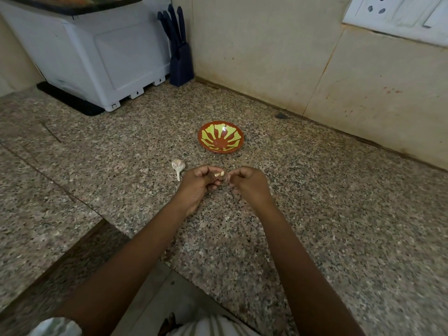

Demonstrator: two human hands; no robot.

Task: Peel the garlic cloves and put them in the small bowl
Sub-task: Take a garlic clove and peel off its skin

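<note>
Peeling under way: left hand (197,181) pinched a clove (220,174).
Right hand's (249,184) fingers, curled narrow, apparently picked skin; empty bowl (220,137) waited next.

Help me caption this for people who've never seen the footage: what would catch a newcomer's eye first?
The red bowl with yellow-green petal shapes stands out first, sitting empty on the speckled granite counter near the wall. Just in front of it, the left hand pinches a pale garlic clove while the right hand works at it. A garlic bulb lies left of the hands.
</note>
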